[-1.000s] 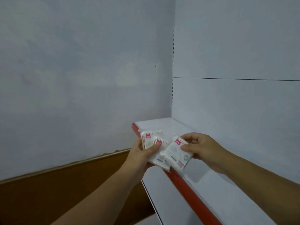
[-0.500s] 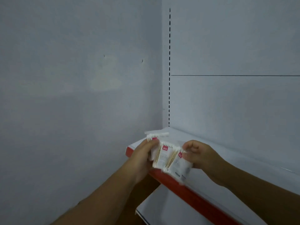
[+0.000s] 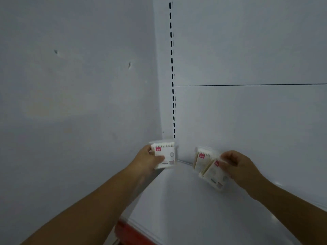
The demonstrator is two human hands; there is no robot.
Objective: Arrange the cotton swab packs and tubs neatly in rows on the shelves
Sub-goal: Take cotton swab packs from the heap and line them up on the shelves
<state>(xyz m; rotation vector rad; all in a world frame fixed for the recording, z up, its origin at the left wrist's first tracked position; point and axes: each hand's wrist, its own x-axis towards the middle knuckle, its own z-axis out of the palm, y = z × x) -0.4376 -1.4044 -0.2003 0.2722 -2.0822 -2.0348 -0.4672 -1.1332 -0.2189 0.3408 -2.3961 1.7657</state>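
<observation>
My left hand (image 3: 147, 160) grips one white cotton swab pack (image 3: 165, 154) with a red label, held upright at the shelf's back left corner, against the wall. My right hand (image 3: 237, 164) pinches two more swab packs (image 3: 209, 167), fanned apart and tilted, close to the white back panel. Both hands hover over the white shelf (image 3: 185, 206), well apart from each other. Whether any pack touches the shelf cannot be told.
The shelf has a red front edge (image 3: 127, 232) at the bottom. A slotted upright strip (image 3: 172, 71) runs up the corner between the side wall (image 3: 74, 96) and the back panel (image 3: 251, 121).
The hands have reached deeper over the shelf and separated. My left hand took one pack to the back corner while my right hand carried two packs to the right.
</observation>
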